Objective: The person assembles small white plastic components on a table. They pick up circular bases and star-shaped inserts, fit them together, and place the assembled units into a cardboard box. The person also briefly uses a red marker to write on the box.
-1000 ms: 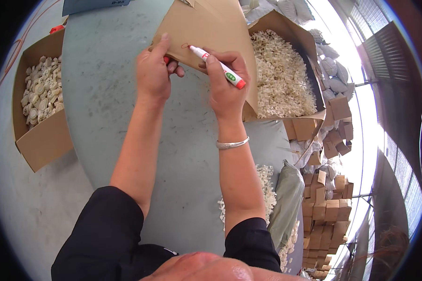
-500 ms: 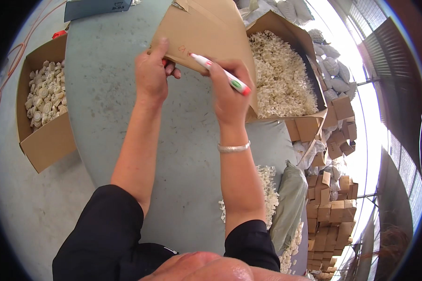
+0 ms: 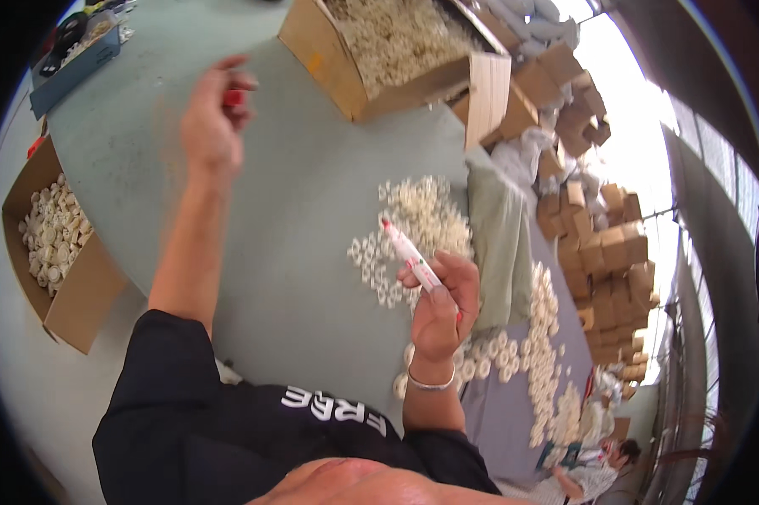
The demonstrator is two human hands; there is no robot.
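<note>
My left hand (image 3: 211,126) is raised over the table's left half, fingers curled around a small red marker cap (image 3: 234,98). In my right hand (image 3: 448,305), nearer my body, a white marker (image 3: 410,255) with a red tip points up and to the left. The tip is uncapped and touches nothing that I can make out. Behind the marker lies a loose pile of small off-white plastic pieces (image 3: 421,206). An open cardboard box (image 3: 329,63) full of similar pale pieces stands at the far side of the table.
At the left stands a cardboard box (image 3: 93,303) of round cream parts. A blue box (image 3: 89,74) sits at the far left. Beside the pile lies a folded green-grey cloth (image 3: 493,244), with round parts (image 3: 501,355) nearby. Stacked cartons (image 3: 607,252) and another person (image 3: 598,471) are at the right.
Both hands have left the carton flap where the marker tip was. My left hand moved left with the cap; my right came down and nearer with the marker. The view has shifted right.
</note>
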